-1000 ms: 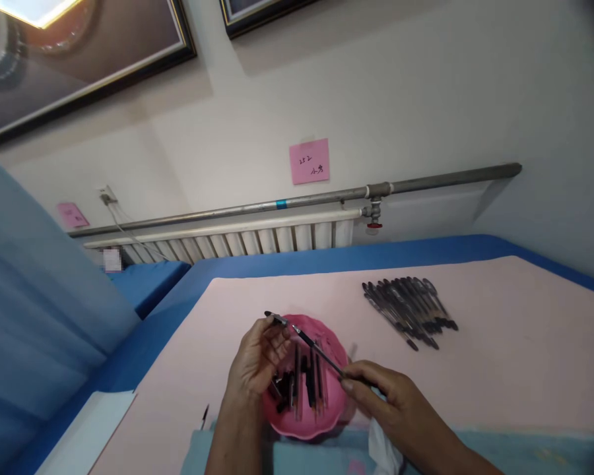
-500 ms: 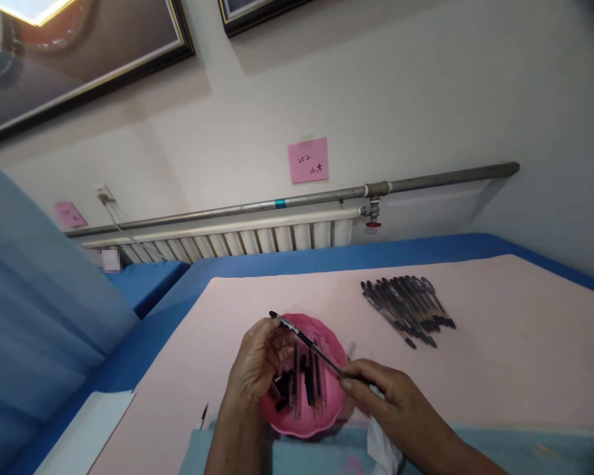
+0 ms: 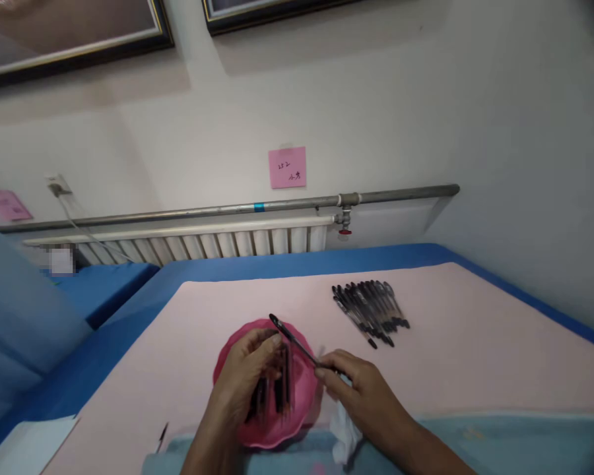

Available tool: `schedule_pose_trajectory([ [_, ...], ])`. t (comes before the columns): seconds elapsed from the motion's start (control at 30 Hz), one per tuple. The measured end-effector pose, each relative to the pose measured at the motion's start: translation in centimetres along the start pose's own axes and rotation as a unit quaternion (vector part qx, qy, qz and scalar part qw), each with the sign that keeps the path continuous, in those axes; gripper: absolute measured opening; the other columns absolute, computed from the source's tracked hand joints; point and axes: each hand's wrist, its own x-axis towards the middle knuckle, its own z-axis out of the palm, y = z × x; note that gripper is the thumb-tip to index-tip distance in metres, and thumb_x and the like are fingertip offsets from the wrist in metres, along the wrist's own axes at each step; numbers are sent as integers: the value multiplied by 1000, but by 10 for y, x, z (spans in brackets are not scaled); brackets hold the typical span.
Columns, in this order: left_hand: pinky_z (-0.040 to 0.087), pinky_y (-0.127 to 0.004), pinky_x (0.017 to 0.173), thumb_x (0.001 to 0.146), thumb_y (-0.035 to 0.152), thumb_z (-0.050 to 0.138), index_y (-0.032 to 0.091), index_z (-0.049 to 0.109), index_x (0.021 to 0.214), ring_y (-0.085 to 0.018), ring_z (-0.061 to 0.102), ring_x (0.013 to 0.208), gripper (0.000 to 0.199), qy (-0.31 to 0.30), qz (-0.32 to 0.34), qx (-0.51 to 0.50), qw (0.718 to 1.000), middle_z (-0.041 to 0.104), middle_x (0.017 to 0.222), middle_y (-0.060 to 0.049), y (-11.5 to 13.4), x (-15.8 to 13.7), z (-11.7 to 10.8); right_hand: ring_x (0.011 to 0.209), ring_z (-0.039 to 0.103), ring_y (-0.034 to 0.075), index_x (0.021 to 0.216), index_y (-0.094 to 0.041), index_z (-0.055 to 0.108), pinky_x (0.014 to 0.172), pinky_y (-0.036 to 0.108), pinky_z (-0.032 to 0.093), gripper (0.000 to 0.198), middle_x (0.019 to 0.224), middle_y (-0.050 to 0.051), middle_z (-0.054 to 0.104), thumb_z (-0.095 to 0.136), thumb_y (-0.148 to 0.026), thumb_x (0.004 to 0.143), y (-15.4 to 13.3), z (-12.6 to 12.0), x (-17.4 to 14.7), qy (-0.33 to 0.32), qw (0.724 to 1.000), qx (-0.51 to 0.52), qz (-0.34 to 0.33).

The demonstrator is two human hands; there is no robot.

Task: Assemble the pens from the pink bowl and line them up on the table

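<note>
Fingers of the right hand (image 3: pixel 352 381) pinch the pen (image 3: pixel 297 344) above the pink bowl (image 3: pixel 304 389); whether the left hand (image 3: pixel 245 369), fingers curled, touches it, we cannot tell. We judge a slack pinch could drop it inside.

Holds 1 slim, dark pen (image 3: pixel 297 342) by its near end in the right hand (image 3: pixel 351 382), slanted over a pink bowl (image 3: pixel 304 386) with its dark-capped end pointing to the far left. Shows clear tubes (image 3: pixel 288 382) and dark pieces (image 3: pixel 278 394) lying loose in that round, scalloped bowl, blurred and partly hidden. Has similar dark pens (image 3: pixel 371 310) lying farther right in a flat, overlapping, slanted row, caps on.
</note>
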Motion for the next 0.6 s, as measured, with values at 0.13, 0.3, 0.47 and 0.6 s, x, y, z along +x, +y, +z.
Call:
schedule_pose_trajectory([
  [0.13,45,-22,57,70,43,63,16,63,88,-15,59,71,32,4,-2,49,999,65,82,-4,0,0,-2,71,61,17,73,-20,65,64,27,47,28,72,2,65,43,-33,84,26,-26,16,102,984,-137,49],
  [0.3,44,-23,55,70,42,63,16,63,80,-14,57,66,28,-10,-4,74,997,63,72,-3,1,-2,1,69,61,19,74,-19,64,60,28,45,26,75,5,66,43,-30,83,60,-60,36,155,946,-252,132],
  [0.47,41,-21,52,69,41,64,17,63,81,-11,53,59,27,10,7,52,999,60,68,0,3,-2,-6,70,61,22,76,-21,60,57,30,41,17,75,7,65,46,-29,81,75,-67,47,151,926,-297,180],
  [0.6,39,-21,50,67,41,65,16,61,77,-10,51,55,27,34,15,47,998,59,67,1,3,1,-13,70,61,25,81,-20,58,54,31,39,14,74,9,63,47,-28,80,75,-65,48,135,923,-311,181],
])
